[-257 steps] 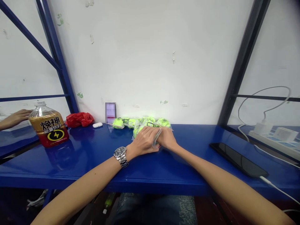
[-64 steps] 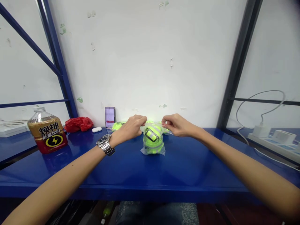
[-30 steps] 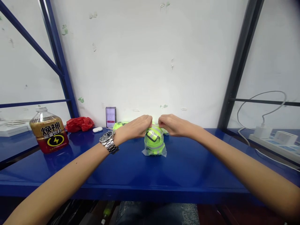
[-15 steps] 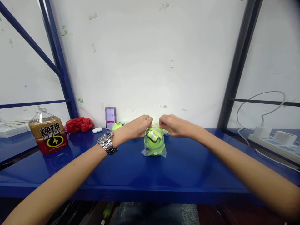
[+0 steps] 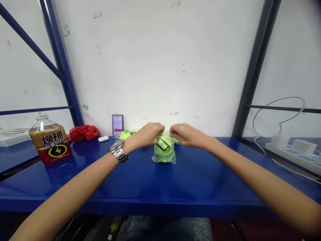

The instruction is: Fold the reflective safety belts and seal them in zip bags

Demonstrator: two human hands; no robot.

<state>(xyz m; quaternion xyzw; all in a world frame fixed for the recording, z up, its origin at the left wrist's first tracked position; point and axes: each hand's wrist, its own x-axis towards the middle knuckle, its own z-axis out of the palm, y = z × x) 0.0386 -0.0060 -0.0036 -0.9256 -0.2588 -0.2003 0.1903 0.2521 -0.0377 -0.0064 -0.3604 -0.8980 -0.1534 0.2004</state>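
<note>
A clear plastic bag with a folded neon-yellow item with grey reflective bands [image 5: 164,150] stands upright on the blue table [image 5: 155,182]. My left hand [image 5: 149,133], with a metal watch on its wrist, is closed at the bag's upper left edge. My right hand [image 5: 184,134] is closed at the upper right edge, level with the left and a small gap apart. Both sets of fingertips pinch the top of the bag, partly hidden by the knuckles. More neon-yellow material [image 5: 127,134] lies behind my left hand.
On the left stand a large drink bottle [image 5: 51,140], a red plastic bag [image 5: 84,133], a small white case [image 5: 103,138] and a phone [image 5: 117,125] against the wall. A power strip with chargers [image 5: 298,150] and cables lies at the right.
The bagged item has risen slightly in view and its bottom edge looks narrower. My hands are a little nearer each other at the top, and the left wrist has shifted right.
</note>
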